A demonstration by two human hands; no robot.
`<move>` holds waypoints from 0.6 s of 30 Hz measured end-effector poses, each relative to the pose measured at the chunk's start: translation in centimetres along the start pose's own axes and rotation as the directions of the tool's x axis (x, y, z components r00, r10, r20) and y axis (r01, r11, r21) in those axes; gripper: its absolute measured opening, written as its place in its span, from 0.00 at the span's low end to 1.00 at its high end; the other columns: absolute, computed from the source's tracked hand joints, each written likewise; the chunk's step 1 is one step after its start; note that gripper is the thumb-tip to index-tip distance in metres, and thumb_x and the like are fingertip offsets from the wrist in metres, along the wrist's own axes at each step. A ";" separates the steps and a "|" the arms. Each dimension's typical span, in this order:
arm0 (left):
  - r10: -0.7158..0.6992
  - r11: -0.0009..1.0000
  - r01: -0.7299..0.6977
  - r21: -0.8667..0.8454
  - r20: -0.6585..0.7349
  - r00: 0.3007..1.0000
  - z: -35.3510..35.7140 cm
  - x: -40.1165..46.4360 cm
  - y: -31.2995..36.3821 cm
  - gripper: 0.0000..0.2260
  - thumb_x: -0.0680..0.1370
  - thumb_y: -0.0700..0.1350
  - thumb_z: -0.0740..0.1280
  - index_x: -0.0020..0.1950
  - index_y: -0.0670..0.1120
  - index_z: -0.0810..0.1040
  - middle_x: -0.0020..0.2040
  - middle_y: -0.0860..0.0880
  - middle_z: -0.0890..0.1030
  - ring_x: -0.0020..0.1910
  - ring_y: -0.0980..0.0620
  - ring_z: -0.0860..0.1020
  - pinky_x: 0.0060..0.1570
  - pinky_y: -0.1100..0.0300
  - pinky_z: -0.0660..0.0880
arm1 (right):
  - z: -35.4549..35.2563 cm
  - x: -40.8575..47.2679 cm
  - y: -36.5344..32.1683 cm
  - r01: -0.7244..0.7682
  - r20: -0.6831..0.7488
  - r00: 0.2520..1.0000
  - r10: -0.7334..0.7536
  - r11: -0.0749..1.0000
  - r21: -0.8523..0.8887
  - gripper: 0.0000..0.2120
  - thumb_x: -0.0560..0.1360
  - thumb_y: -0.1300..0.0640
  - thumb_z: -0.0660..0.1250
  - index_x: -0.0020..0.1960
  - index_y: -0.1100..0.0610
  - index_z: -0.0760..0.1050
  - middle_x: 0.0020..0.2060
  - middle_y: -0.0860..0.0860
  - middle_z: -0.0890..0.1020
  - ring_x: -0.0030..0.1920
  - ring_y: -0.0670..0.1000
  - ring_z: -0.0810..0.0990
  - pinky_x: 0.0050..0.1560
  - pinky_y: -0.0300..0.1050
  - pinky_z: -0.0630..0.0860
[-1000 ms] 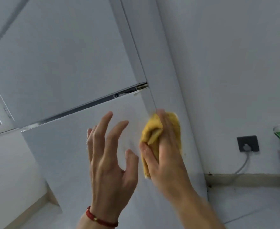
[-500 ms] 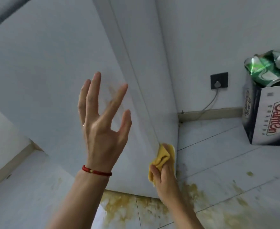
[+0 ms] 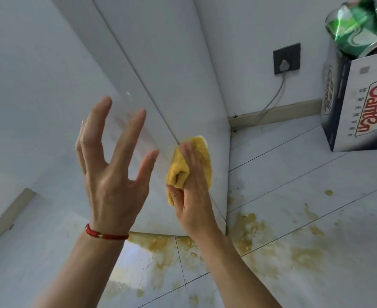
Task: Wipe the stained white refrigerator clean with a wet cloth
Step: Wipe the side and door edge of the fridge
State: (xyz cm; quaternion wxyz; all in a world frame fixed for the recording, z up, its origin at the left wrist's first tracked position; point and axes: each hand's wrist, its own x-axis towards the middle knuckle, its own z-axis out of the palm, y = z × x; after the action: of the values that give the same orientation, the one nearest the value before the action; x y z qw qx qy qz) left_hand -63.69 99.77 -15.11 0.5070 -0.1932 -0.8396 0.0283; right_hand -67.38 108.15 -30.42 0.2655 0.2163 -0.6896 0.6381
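The white refrigerator [image 3: 49, 90] fills the left and middle of the view, its lower door reaching down to the floor. My right hand [image 3: 192, 192] grips a bunched yellow cloth [image 3: 202, 152] and presses it against the door's right edge, low down. My left hand [image 3: 111, 165] is raised in front of the door with fingers spread and holds nothing; I cannot tell whether it touches the door. A red cord bracelet circles its wrist. A faint smear shows on the door behind its fingers.
Yellow-brown spill stains [image 3: 249, 230] spread over the white floor tiles below and right of the fridge. A cardboard box [image 3: 361, 103] with crushed green cans [image 3: 358, 25] stands at the right. A dark wall socket [image 3: 286, 58] has a plug and grey cable.
The view tilted down from the door seam to the fridge's base. My right hand with the cloth ran down the door edge, then came a little way back up. My left hand stayed raised and spread.
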 end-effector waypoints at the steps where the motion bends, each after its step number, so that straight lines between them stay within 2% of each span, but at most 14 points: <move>1: -0.013 1.000 0.013 -0.003 0.023 1.000 0.0 -0.6 0.3 0.26 0.76 0.42 0.77 0.71 0.43 0.74 0.72 0.32 0.66 0.72 0.32 0.68 0.73 0.42 0.64 | 0.1 -1.7 1.3 -0.050 -0.005 0.999 0.050 0.999 0.000 0.32 0.85 0.54 0.60 0.83 0.61 0.51 0.84 0.54 0.52 0.84 0.56 0.49 0.80 0.67 0.57; 4: -0.053 0.997 0.058 -0.049 0.105 0.993 0.1 -2.3 1.3 0.30 0.74 0.41 0.78 0.73 0.43 0.71 0.73 0.33 0.65 0.72 0.33 0.68 0.75 0.50 0.62 | -0.1 -5.6 4.8 -0.196 0.029 0.980 0.196 0.981 -0.004 0.35 0.85 0.55 0.62 0.85 0.52 0.45 0.84 0.42 0.45 0.84 0.51 0.46 0.82 0.58 0.55; 6: -0.104 0.991 0.116 -0.065 0.160 0.982 -0.1 -3.8 1.9 0.32 0.74 0.40 0.78 0.74 0.41 0.69 0.72 0.34 0.65 0.72 0.37 0.67 0.74 0.53 0.63 | -0.3 -8.2 6.7 -0.306 0.074 0.950 0.305 0.952 0.005 0.35 0.85 0.55 0.62 0.85 0.53 0.46 0.83 0.39 0.44 0.84 0.48 0.47 0.81 0.47 0.57; 8: -0.182 0.978 0.198 -0.065 0.196 0.964 -0.5 -5.2 2.4 0.32 0.72 0.38 0.77 0.73 0.40 0.69 0.66 0.34 0.68 0.66 0.39 0.69 0.71 0.59 0.64 | -0.5 -10.5 8.5 -0.416 0.112 0.903 0.415 0.909 -0.019 0.34 0.84 0.57 0.64 0.84 0.56 0.49 0.82 0.41 0.49 0.83 0.50 0.54 0.79 0.37 0.59; 9: -0.197 0.974 0.215 -0.068 0.209 0.958 -0.4 -5.8 2.6 0.30 0.71 0.36 0.77 0.71 0.41 0.70 0.63 0.36 0.69 0.61 0.39 0.71 0.68 0.59 0.67 | -0.7 -11.3 9.1 -0.447 0.107 0.887 0.450 0.893 -0.054 0.34 0.84 0.57 0.64 0.84 0.54 0.50 0.82 0.44 0.54 0.82 0.52 0.59 0.78 0.37 0.62; 10: -0.197 0.973 0.219 -0.074 0.231 0.953 -0.4 -6.5 2.9 0.28 0.71 0.34 0.76 0.68 0.42 0.70 0.60 0.39 0.69 0.56 0.38 0.74 0.63 0.54 0.72 | -0.8 -11.9 9.3 -0.481 0.086 0.869 0.487 0.873 -0.076 0.33 0.84 0.56 0.65 0.83 0.51 0.51 0.81 0.48 0.59 0.80 0.54 0.63 0.77 0.39 0.64; 12: -0.178 0.976 0.206 -0.071 0.291 0.940 -0.4 -7.6 3.1 0.25 0.69 0.29 0.74 0.63 0.42 0.72 0.56 0.42 0.71 0.50 0.39 0.76 0.52 0.45 0.75 | -0.6 -11.6 8.1 -0.546 0.020 0.836 0.548 0.835 -0.065 0.32 0.83 0.57 0.64 0.82 0.49 0.53 0.79 0.52 0.63 0.79 0.51 0.64 0.77 0.41 0.63; 13: -0.182 0.974 0.215 -0.073 0.314 0.932 -0.3 -7.9 3.1 0.23 0.68 0.28 0.73 0.60 0.41 0.73 0.54 0.42 0.73 0.48 0.39 0.76 0.50 0.46 0.75 | -0.3 -11.0 7.1 -0.528 -0.005 0.849 0.529 0.845 -0.085 0.31 0.84 0.58 0.63 0.82 0.52 0.53 0.80 0.52 0.63 0.79 0.48 0.61 0.78 0.43 0.62; 15: -0.234 0.954 0.283 -0.101 0.341 0.910 -0.1 -8.3 3.1 0.18 0.68 0.26 0.70 0.55 0.39 0.74 0.50 0.43 0.74 0.47 0.42 0.75 0.48 0.56 0.71 | 0.1 -9.2 4.3 -0.441 -0.023 0.897 0.442 0.888 -0.129 0.29 0.86 0.60 0.59 0.84 0.59 0.52 0.82 0.52 0.57 0.81 0.39 0.51 0.81 0.45 0.59; 16: -0.277 0.937 0.332 -0.105 0.351 0.894 0.0 -8.3 3.1 0.17 0.68 0.26 0.69 0.53 0.38 0.74 0.49 0.44 0.73 0.46 0.44 0.74 0.47 0.60 0.68 | 0.3 -8.2 3.6 -0.375 -0.020 0.926 0.376 0.916 -0.144 0.28 0.87 0.60 0.57 0.84 0.61 0.51 0.83 0.52 0.55 0.82 0.40 0.49 0.81 0.47 0.59; 18: -0.341 0.906 0.409 -0.110 0.382 0.859 0.1 -8.5 3.0 0.16 0.68 0.26 0.68 0.51 0.40 0.72 0.49 0.47 0.72 0.46 0.48 0.72 0.46 0.65 0.66 | 0.3 -7.2 3.7 -0.316 0.007 0.948 0.318 0.943 -0.106 0.28 0.87 0.55 0.56 0.85 0.56 0.51 0.84 0.49 0.53 0.83 0.47 0.52 0.79 0.53 0.65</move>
State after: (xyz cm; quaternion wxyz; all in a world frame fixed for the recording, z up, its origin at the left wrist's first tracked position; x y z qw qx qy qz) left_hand -59.38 99.55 -23.04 0.3230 -0.0638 -0.9371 -0.1160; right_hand -64.23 107.85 -37.88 0.1619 0.0962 -0.7506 0.6333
